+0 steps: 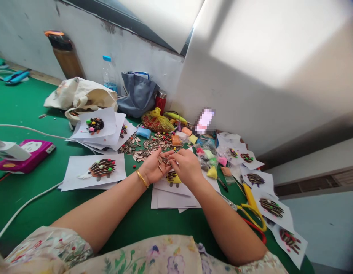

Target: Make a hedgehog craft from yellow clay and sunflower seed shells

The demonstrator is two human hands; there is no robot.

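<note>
My left hand [154,167] is cupped palm up over the white paper sheets [170,196], with several striped sunflower seeds [164,161] lying in it. A gold bangle circles that wrist. My right hand [187,164] meets it from the right, its fingers pinched together on seeds in the left palm. Just below both hands sits a small yellow clay hedgehog [173,177] on the top sheet, partly hidden by my fingers. A heap of loose sunflower seeds [149,145] lies on the green table just beyond my hands.
Finished seed hedgehogs on paper lie at left [102,167], behind [95,125] and along the right [271,207]. Yellow-handled scissors [252,211], coloured clay packets [210,154], a yellow bag [156,121], a grey tote [138,93], a water bottle [108,74], a magenta box [27,154] and white cables surround them.
</note>
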